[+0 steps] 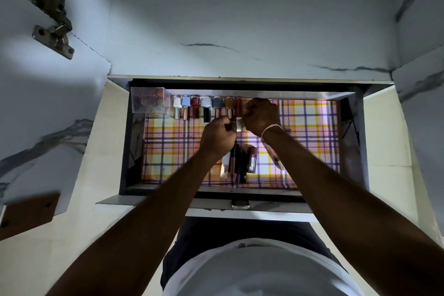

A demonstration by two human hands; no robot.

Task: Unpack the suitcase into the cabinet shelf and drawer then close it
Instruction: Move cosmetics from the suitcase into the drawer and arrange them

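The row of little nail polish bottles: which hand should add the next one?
The right hand: it is at the row's open end, already pinching the red silver-capped tube; the left hand is nearer.

1 head view – looking steeply down, close above the drawer (pixel 134 142).

We saw the drawer's liner (pixel 182 137) checked in pink, yellow and purple; at eleven o'clock stood white (pixel 177 103), pale blue (pixel 185 101) and dark red (pixel 195 101) bottles.

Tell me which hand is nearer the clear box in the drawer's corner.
Left. The left hand is right of the clear box and nearer the drawer front; the right hand is farther right.
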